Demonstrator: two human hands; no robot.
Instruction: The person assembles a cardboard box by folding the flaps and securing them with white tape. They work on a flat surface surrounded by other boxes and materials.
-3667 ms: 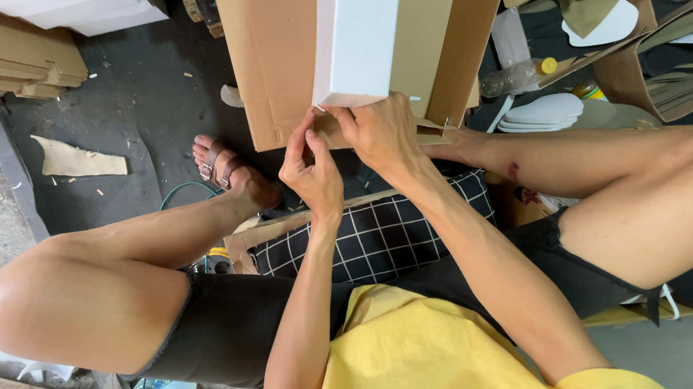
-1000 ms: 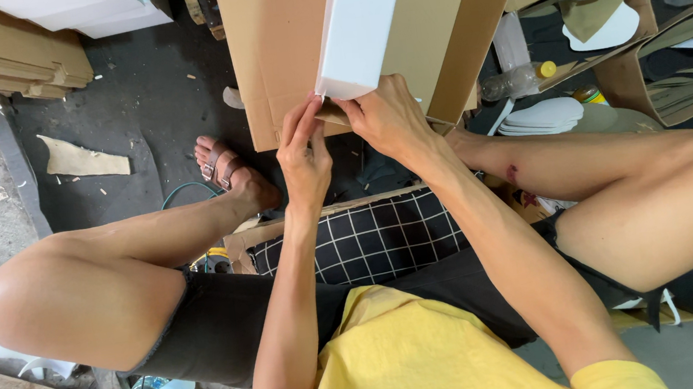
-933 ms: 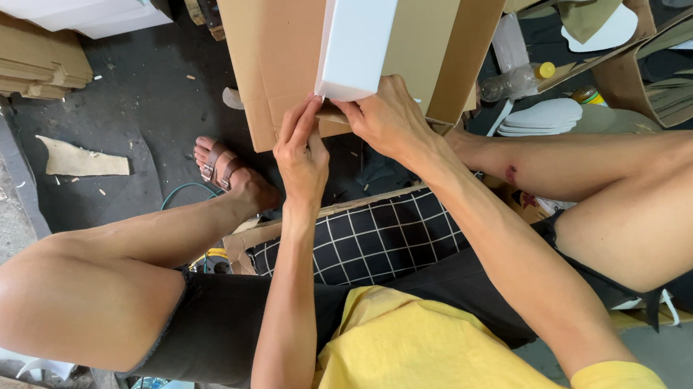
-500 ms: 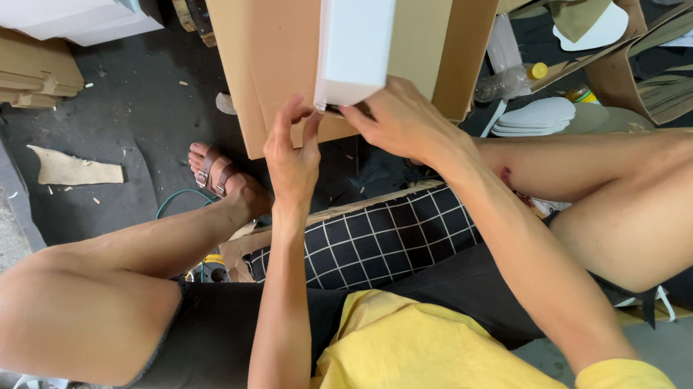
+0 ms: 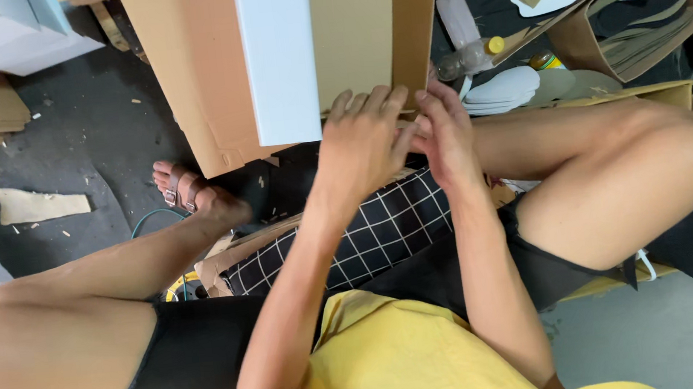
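- Sitting on the floor with knees spread wide, working at the lower edge of a brown cardboard sheet (image 5: 351, 31) standing upright just ahead of the lap, partly behind a white panel (image 5: 278, 51).
- Judging the cardboard sheet as light and fairly stiff, yet easy to crease or dent at the corners (thin board, by the look of it); pinching it along the bottom edge, near a fold, seeming the safest hold.
- Pressing the left hand (image 5: 361, 141) flat against that bottom edge, fingers spread and pointing up, wrist bent back slightly, forearm rising steeply from the yellow shirt (image 5: 398, 360).
- Bringing the right hand (image 5: 446, 137) in just beside it, fingers curled and touching the same edge, the two hands close together and partly overlapping.
- Not possible to tell whether either hand is truly clamped on the board or only pushing against it, the fingertips being half hidden.
- Resting a black-and-white checked cloth (image 5: 368, 235) across the lap, directly under both wrists.
- Lying near the sandalled foot (image 5: 183, 190): a cardboard scrap (image 5: 34, 204) on the dark floor.
- Standing well off to the right: a clear bottle with a yellow cap (image 5: 469, 55) and a stack of pale sole-shaped pieces (image 5: 507, 87).
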